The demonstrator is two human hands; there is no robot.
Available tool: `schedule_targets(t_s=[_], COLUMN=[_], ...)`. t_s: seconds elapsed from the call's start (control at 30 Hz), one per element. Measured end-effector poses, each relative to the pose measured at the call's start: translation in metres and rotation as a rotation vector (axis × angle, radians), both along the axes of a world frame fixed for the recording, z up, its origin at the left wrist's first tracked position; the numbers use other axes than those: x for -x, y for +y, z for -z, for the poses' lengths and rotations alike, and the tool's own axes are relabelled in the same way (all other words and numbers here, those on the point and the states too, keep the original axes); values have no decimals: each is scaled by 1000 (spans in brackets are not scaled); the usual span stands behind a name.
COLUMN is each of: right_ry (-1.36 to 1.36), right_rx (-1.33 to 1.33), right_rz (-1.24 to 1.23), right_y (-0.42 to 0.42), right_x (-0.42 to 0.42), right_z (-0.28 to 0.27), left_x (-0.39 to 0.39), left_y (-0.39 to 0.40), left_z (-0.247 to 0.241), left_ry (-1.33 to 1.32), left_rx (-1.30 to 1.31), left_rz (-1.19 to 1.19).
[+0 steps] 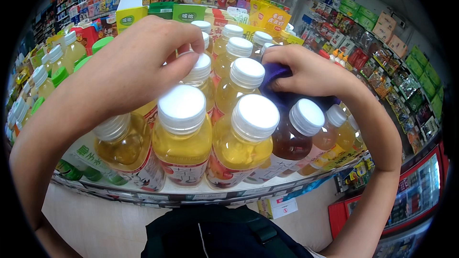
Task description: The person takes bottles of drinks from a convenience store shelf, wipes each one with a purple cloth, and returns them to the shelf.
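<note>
Rows of yellow drink bottles with white caps stand on a shelf before me. My left hand [154, 52] reaches over them from the left, its thumb against the white cap of a second-row bottle [199, 70]. Whether the fingers grip that cap is not plain. Among the bottles on the right, my right hand [304, 66] holds a purple cloth [270, 82], which lies behind a dark-brown drink bottle [297, 143]. Two yellow bottles, one on the left [183, 143] and another on the right [244, 147], stand in the front row between my arms.
The shelf's front edge [193, 196] carries price labels. Green-capped bottles [59, 76] crowd the left side. Snack boxes [131, 16] stand behind the drinks. Hanging snack packets [391, 89] line the right wall, above a red drinks cooler [405, 190]. A carton [279, 208] rests on the floor.
</note>
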State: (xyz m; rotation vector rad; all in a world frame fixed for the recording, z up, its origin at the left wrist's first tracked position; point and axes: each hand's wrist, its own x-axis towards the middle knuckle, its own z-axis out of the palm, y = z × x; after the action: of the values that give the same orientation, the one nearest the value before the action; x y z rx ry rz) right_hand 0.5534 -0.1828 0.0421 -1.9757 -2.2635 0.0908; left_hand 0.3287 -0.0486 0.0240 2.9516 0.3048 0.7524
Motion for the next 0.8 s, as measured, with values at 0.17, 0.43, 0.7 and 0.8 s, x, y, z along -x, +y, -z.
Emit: schedule_targets(t_s=[0.17,0.43,0.7,0.8], right_ry=[90,1061,281,-347], right_rx=[-2,-449,51,33], right_rz=[91,332,1,64], right_y=[1,-31,-55,-52], right_x=[9,-22,18,58], right_z=[-2,-28,-21,-16], left_x=[2,-1,-2,0], left_y=[0,1,2,3], left_z=[-1,-1,-1,-2], left_ry=[4,-15,4,29], left_rx=[30,3,-10,35], left_rz=[-8,35,14,-16])
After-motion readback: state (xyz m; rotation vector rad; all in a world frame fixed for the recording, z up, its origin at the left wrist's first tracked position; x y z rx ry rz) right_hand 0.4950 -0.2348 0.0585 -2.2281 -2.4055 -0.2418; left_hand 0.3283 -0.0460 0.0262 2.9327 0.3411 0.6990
